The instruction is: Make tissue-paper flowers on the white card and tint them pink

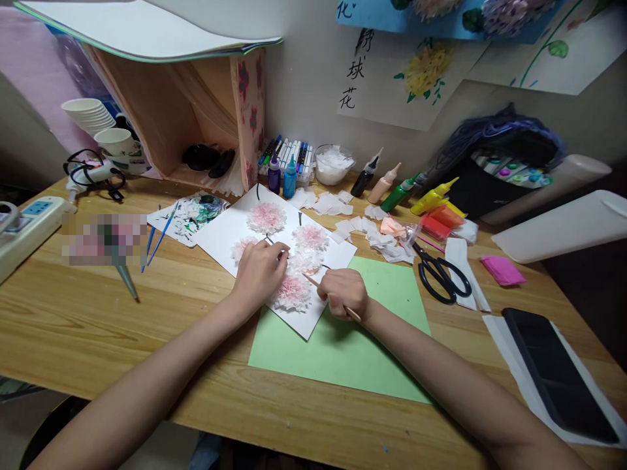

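A white sheet of paper (304,326) carries several fluffy pink-and-white paper flowers (291,294) and short dark painted strokes. It lies at an angle, partly over a green sheet (343,359). My left hand (259,271) rests over the white sheet among the flowers, its fingers bent and drawn together; whatever is between the fingertips is hidden. In my right hand (345,294) is a thin pointed wooden stick (353,314), gripped in curled fingers. Its tip points left, beside a whitish flower (306,260) in the middle of the sheet.
Torn white tissue pieces (333,203), a glass bowl (334,163) and paint bottles (404,192) stand behind the sheet. Black scissors (443,274) lie right, near a black phone-like slab (556,372). Blue brushes (161,238), a paint-smeared paper (191,219) and a power strip (34,225) are left.
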Demonstrator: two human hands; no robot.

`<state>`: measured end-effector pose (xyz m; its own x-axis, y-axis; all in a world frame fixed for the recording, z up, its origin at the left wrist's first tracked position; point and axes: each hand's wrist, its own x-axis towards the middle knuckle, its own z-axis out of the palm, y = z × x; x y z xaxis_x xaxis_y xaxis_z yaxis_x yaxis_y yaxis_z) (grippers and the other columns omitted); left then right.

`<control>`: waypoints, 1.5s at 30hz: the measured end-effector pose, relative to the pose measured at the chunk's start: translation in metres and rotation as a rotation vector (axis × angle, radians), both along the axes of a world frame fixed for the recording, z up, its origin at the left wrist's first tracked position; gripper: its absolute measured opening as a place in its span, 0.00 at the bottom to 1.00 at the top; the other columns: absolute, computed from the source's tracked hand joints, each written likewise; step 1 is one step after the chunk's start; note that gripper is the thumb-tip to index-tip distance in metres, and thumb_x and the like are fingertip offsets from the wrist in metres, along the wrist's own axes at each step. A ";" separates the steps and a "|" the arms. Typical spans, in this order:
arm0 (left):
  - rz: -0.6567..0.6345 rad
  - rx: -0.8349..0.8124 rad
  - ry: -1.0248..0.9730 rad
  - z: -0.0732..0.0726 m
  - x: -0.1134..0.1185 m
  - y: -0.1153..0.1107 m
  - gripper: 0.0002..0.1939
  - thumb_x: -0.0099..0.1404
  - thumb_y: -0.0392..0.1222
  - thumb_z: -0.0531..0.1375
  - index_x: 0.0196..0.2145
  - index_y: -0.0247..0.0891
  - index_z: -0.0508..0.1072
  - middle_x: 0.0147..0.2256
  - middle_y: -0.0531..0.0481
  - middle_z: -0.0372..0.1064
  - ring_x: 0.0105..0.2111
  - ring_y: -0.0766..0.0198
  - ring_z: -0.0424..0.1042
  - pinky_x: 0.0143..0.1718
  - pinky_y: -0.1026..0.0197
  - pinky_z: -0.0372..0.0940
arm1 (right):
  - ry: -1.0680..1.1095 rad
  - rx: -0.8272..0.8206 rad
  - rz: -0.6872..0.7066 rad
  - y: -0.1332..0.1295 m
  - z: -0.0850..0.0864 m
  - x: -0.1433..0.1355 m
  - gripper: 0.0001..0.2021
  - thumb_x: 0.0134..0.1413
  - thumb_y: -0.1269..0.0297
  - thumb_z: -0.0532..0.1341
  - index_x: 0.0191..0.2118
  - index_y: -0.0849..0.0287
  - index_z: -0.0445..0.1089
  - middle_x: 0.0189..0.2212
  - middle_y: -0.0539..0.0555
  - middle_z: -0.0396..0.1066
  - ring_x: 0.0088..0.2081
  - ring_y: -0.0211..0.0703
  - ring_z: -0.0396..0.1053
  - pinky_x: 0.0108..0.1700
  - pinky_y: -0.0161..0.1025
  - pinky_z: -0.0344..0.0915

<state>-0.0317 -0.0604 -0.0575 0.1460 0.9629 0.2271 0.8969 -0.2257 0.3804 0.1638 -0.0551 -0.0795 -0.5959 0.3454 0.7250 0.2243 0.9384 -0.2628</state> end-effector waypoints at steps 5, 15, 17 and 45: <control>0.002 -0.003 0.007 0.001 0.001 0.000 0.13 0.66 0.39 0.51 0.40 0.39 0.75 0.30 0.46 0.72 0.36 0.56 0.69 0.41 0.55 0.59 | 0.008 -0.020 -0.039 0.002 -0.002 -0.001 0.19 0.62 0.68 0.42 0.21 0.54 0.59 0.14 0.49 0.59 0.17 0.39 0.54 0.23 0.39 0.50; 0.002 -0.009 0.010 0.002 0.001 0.000 0.13 0.66 0.39 0.51 0.39 0.39 0.75 0.30 0.46 0.72 0.35 0.57 0.69 0.41 0.55 0.59 | -0.038 -0.130 -0.118 0.007 -0.008 -0.002 0.22 0.64 0.64 0.42 0.19 0.54 0.59 0.14 0.50 0.62 0.17 0.37 0.58 0.23 0.39 0.54; -0.001 -0.008 0.013 0.001 0.000 0.000 0.13 0.66 0.39 0.51 0.40 0.39 0.75 0.30 0.46 0.71 0.35 0.57 0.69 0.41 0.55 0.59 | -0.044 -0.165 -0.133 0.008 -0.006 -0.003 0.24 0.65 0.62 0.41 0.18 0.55 0.59 0.14 0.51 0.62 0.17 0.37 0.58 0.23 0.39 0.54; -0.024 -0.038 0.009 0.002 -0.001 -0.001 0.14 0.67 0.38 0.50 0.41 0.38 0.74 0.32 0.45 0.72 0.37 0.55 0.70 0.42 0.53 0.60 | 0.431 -0.675 -0.447 0.039 0.018 0.036 0.21 0.62 0.51 0.50 0.23 0.58 0.65 0.20 0.50 0.66 0.22 0.36 0.62 0.26 0.35 0.59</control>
<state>-0.0327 -0.0612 -0.0552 0.1714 0.9668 0.1893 0.8947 -0.2332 0.3810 0.1995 -0.0163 -0.0610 -0.0295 0.9098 0.4140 0.2850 0.4046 -0.8689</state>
